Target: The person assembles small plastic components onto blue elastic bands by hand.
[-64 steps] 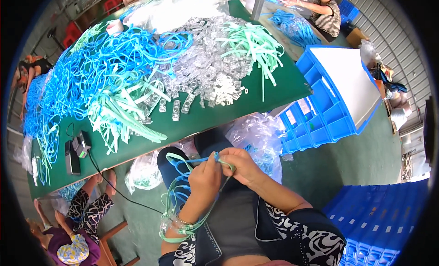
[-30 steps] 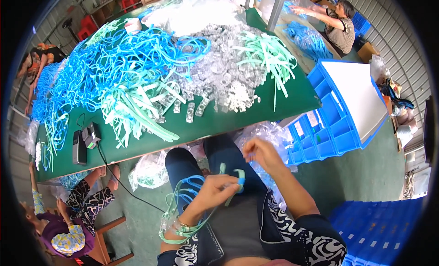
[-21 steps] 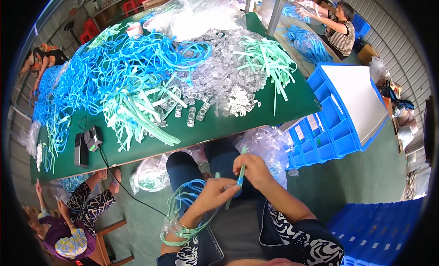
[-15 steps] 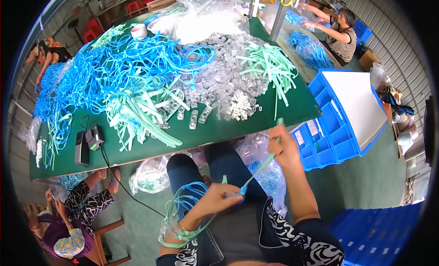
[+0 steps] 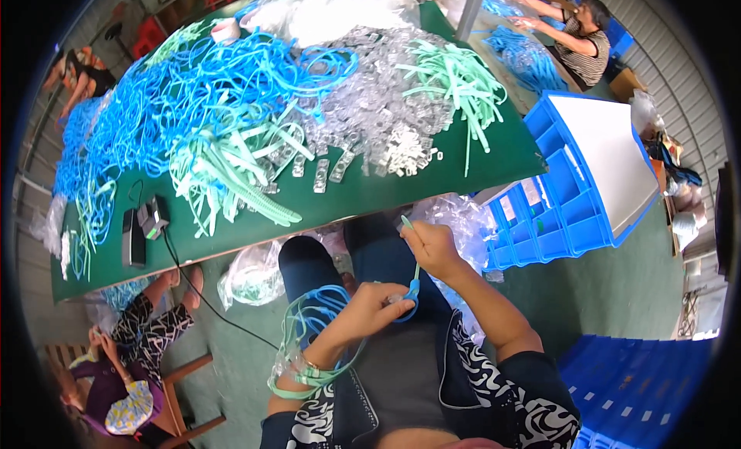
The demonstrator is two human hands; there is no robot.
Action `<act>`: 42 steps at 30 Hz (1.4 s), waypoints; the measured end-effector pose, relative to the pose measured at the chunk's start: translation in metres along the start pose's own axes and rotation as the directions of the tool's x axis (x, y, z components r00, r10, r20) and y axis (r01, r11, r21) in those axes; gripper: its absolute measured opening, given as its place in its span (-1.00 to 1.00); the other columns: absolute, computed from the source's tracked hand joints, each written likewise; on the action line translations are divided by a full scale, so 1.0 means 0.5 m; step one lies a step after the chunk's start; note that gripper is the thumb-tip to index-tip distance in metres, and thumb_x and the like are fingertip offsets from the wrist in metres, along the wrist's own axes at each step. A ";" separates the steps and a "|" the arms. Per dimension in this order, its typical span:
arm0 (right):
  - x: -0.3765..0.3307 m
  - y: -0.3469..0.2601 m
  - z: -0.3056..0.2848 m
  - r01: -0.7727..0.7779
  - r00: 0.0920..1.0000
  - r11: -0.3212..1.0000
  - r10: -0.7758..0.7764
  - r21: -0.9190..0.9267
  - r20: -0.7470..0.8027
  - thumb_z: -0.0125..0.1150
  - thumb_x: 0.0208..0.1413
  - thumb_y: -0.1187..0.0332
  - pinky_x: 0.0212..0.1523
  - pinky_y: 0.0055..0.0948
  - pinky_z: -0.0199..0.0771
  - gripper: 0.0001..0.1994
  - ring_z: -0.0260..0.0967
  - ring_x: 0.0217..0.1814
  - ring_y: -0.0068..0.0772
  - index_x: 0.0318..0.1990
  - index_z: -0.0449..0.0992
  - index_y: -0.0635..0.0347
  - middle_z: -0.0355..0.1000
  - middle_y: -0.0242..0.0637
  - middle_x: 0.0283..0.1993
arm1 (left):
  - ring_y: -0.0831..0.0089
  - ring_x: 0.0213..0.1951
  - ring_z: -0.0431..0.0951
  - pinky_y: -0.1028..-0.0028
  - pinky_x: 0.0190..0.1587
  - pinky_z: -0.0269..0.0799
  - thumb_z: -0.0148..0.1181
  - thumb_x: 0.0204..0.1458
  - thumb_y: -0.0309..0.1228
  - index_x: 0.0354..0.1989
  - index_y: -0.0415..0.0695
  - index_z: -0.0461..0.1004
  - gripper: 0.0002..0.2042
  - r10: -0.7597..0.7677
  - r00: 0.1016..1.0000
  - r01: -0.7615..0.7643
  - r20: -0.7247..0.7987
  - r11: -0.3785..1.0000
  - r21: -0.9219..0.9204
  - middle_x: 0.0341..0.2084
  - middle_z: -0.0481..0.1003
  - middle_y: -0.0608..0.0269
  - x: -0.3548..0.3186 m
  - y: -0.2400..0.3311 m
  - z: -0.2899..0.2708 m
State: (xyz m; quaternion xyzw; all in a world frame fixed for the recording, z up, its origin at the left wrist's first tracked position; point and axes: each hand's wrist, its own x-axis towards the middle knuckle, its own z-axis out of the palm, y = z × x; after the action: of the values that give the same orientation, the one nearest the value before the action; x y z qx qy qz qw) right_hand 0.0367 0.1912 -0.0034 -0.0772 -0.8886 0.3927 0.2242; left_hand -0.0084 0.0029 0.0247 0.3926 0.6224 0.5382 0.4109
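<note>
Above my lap, my left hand (image 5: 372, 306) is closed round a blue strap (image 5: 414, 296), with a bit of something clear showing at its fingertips. My right hand (image 5: 434, 250) pinches a thin pale green strap (image 5: 417, 270); its tip sticks out past the thumb. That green strap runs down from the right hand to the blue one, which curls in a loop beside the left fingers. Several finished-looking green and blue loops (image 5: 312, 318) hang round my left wrist and forearm. How the two straps join is too small to tell.
On the green table (image 5: 370, 200) lie a blue strap heap (image 5: 201, 94), green strips (image 5: 224, 171), clear plastic pieces (image 5: 370, 86) and small white parts (image 5: 407, 149). Blue bins (image 5: 556, 194) stand at right. A black cable (image 5: 185, 283) hangs off the edge. Other people sit around.
My right hand has come left, closer to my left hand, and the green strap between them is now shorter and more upright. The blue piece now shows as a curved loop.
</note>
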 end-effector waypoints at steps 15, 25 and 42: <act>0.163 0.012 -0.003 0.024 0.981 0.953 -0.080 -0.301 -0.174 0.21 -0.09 0.39 -0.41 -0.28 0.39 -0.85 0.41 -0.42 -0.11 -0.33 0.49 0.19 0.43 -0.16 -0.43 | 0.60 -0.49 0.36 0.60 -0.43 0.27 0.18 -0.02 -0.49 -0.25 -0.26 0.49 -0.83 0.079 0.785 -0.126 -0.615 0.992 -0.033 -0.54 0.40 0.29 -0.013 -0.010 -0.061; 0.154 0.015 -0.017 -0.081 0.981 0.991 0.061 -0.106 -0.182 0.21 -0.15 0.44 -0.46 -0.37 0.39 -0.89 0.42 -0.50 -0.26 -0.40 0.51 0.20 0.45 -0.20 -0.49 | 0.74 -0.55 0.25 0.69 -0.52 0.13 0.15 0.01 -0.52 -0.22 -0.26 0.49 -0.83 -0.035 0.828 -0.163 -0.559 0.940 -0.299 -0.52 0.36 0.42 0.000 -0.017 -0.074; 0.020 -0.132 -0.012 -0.417 0.899 0.565 0.141 0.712 0.414 -0.12 0.20 0.17 -0.51 -0.70 0.01 -0.70 0.02 -0.50 -0.75 -0.23 0.43 0.20 0.17 -0.54 -0.50 | 0.67 -0.59 0.32 0.67 -0.59 0.21 0.09 0.01 -0.54 -0.30 -0.28 0.46 -0.89 -0.024 0.785 -0.377 -0.619 0.774 -0.508 -0.33 0.48 0.19 -0.003 0.005 -0.045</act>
State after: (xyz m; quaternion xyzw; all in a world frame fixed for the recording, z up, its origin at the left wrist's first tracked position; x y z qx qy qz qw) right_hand 0.0331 0.1536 0.0521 -0.0495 -0.6242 0.7792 0.0264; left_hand -0.0286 -0.0061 0.0293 0.1107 0.4695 0.8416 0.2431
